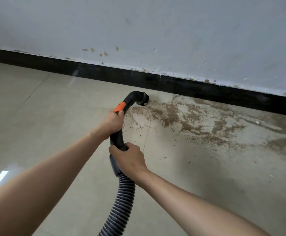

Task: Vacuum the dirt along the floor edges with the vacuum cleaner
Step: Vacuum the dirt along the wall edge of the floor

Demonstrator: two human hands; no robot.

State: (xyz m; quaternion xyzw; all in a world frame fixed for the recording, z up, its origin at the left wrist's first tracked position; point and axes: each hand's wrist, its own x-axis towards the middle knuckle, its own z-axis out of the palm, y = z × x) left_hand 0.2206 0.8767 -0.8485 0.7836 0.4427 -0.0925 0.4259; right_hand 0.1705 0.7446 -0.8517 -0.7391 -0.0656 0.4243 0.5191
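Mostly the brown gritty dirt [198,120] remains, one broad patch spread along the black skirting board [104,74] to the right of my nozzle; floor left of it looks clean. One black curved vacuum wand with orange collar [129,103] touches that board's foot. My left hand [113,123] wraps the wand, my right hand [130,159] grips lower, by its one ribbed grey hose [121,201]
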